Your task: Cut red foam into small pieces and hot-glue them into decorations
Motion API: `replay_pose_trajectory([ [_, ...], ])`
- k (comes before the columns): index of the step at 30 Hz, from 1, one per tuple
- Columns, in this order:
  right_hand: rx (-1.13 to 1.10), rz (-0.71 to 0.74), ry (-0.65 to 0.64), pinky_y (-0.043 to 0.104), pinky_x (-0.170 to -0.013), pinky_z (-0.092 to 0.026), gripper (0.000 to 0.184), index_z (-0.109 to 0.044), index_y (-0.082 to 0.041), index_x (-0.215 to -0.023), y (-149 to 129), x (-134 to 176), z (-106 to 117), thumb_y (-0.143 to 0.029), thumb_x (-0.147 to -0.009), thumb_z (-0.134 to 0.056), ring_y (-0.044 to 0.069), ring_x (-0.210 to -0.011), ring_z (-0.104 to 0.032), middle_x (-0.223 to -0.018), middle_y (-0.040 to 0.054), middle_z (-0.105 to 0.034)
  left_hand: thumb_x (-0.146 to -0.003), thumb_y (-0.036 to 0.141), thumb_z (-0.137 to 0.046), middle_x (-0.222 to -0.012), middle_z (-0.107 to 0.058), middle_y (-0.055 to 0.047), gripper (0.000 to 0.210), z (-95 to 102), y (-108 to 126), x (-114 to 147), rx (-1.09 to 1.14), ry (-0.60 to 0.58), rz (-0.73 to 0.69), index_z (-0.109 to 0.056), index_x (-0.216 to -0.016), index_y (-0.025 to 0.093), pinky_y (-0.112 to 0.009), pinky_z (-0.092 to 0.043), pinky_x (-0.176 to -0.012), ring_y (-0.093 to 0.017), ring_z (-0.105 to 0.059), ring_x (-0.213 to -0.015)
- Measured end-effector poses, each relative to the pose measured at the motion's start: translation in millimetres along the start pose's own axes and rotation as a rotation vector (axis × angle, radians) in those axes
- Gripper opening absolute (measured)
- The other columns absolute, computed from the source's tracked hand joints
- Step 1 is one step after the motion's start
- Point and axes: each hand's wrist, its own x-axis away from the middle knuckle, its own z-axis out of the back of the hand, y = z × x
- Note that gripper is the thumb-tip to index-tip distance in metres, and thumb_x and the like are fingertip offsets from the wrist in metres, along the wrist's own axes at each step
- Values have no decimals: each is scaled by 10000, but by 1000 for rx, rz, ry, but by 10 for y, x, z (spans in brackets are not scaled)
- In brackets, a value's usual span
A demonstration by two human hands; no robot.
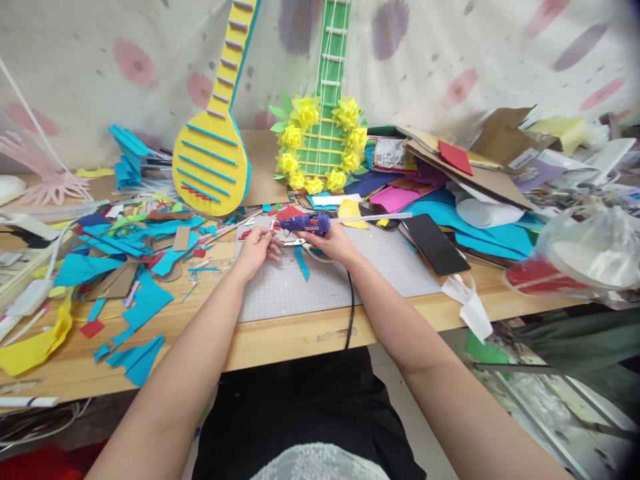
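My right hand (333, 243) is wrapped round a blue hot glue gun (313, 223), its nozzle pointing left. A long translucent glue stick (373, 217) sticks out of the back of the gun. Just left of the nozzle, my left hand (259, 252) has its thumb and finger pinched together; a tiny pale piece may be between them, too small to name. Scissors (295, 243) lie under the gun, partly hidden by my right hand. Below them a blue strip (302, 264) rests on the grey cutting mat (295, 293).
Behind my hands stand a yellow paper guitar (210, 160) and a green one with yellow flowers (323, 147). Blue scraps (145, 300) litter the left side. At right are a black phone (434, 244), stacked card (470, 177) and a plastic-wrapped tub (560, 267). A black cord (351, 300) crosses the table's front edge.
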Motion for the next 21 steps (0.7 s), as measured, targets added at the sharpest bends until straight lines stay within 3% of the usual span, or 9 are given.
replay_pose_trajectory([
  [21, -2, 5, 61, 312, -811, -491, 409, -685, -191, -953, -11, -7, 30, -516, -720, -603, 191, -874, -640, -887, 18, -704, -854, 136, -405, -652, -628, -12, 69, 0, -5, -5, -12, -9, 5, -447, -799, 145, -204, -480, -404, -77, -536, -460],
])
